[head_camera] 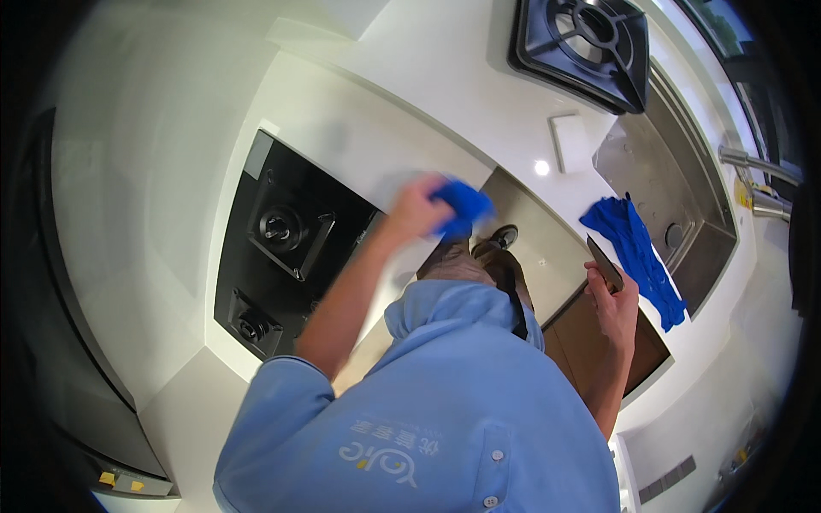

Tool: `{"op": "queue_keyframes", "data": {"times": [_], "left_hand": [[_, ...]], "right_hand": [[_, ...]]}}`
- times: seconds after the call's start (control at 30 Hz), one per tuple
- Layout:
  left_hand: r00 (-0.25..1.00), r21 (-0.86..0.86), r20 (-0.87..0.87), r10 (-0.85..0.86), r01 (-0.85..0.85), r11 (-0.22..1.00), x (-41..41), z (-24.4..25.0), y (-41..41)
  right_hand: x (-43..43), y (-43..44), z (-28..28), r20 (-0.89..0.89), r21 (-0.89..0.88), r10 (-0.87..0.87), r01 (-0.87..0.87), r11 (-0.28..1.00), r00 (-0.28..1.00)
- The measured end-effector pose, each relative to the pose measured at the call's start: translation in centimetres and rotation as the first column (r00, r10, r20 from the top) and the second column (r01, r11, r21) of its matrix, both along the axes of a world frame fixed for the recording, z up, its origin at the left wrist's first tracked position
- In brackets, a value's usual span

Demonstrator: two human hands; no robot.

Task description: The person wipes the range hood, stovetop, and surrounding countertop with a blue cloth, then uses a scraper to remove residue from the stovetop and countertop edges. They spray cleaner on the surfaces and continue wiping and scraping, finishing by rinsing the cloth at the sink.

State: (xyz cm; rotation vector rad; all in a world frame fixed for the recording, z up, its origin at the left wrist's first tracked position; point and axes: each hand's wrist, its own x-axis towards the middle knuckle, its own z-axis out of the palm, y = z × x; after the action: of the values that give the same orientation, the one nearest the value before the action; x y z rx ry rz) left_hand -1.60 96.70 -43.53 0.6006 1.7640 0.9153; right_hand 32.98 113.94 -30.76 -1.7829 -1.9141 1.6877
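My left hand grips a bunched blue cloth over the floor gap beside the hob counter. Both are blurred. To the right, my right hand holds a thin dark blade-like tool, its pointed end directed up and away from me; its exact kind is unclear. A second blue cloth lies crumpled along the counter edge by the sink, just beyond that hand. On my left a black gas hob is set into the white counter, its burners showing without grates over them.
Black pan supports rest on the far white counter, partly beside the stainless steel sink. Nearby lies a white rectangular block. A metal faucet reaches over the sink. Brown cabinet fronts stand below my right arm.
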Motion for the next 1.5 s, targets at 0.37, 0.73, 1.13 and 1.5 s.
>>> {"op": "queue_keyframes", "data": {"times": [0.37,0.73,1.13,1.5], "left_hand": [[0.695,0.021,-0.694,-0.187,0.280,0.960,8.0,-6.1,1.5],[0.925,0.045,-0.265,0.273,-0.270,0.962,15.4,-5.9,-12.1],[0.349,0.183,-0.861,0.370,-0.468,0.865,15.3,-13.1,-18.6],[0.353,0.248,-0.836,0.420,-0.441,0.863,15.0,-15.4,-20.2]], "right_hand": [[1.8,-2.7,-0.8,-0.038,-0.079,-0.042,0.039,0.996,0.998],[-7.8,-4.4,-12.3,-0.353,-0.499,-0.019,-0.171,0.849,0.935],[-19.8,-16.8,-22.5,-0.197,-0.944,-0.291,-0.101,0.315,0.936],[-23.3,-16.5,-22.6,-0.199,-0.936,-0.419,-0.045,0.350,0.886]]}}
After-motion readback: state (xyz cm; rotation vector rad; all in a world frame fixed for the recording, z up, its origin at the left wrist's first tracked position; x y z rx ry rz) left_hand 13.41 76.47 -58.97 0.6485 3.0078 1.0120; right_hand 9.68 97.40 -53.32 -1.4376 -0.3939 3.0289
